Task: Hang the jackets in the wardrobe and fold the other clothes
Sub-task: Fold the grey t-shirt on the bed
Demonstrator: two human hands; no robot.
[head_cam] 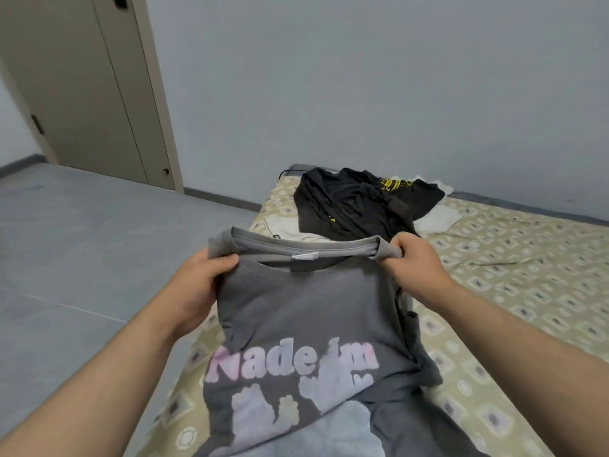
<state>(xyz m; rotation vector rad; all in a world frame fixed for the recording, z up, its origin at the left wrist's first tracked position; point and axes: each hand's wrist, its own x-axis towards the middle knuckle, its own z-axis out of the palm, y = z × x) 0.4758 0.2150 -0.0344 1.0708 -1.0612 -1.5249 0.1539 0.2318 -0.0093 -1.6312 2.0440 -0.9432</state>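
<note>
Clothes lie unfolded at the far left corner of the bed [527,258]: a dark heap [356,206], possibly a jacket, atop white garments [438,217]; no folded stack shows, so most of the task seems left; the grey T-shirt [306,311] hangs over the near left edge, not yet folded; the left hand [197,285] and right hand [415,262] each pinch a shoulder beside the collar.

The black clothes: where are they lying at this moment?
In the head view the black clothes lie heaped at the far left corner of the bed, near the wall, on white clothes, just beyond the grey T-shirt.
</note>
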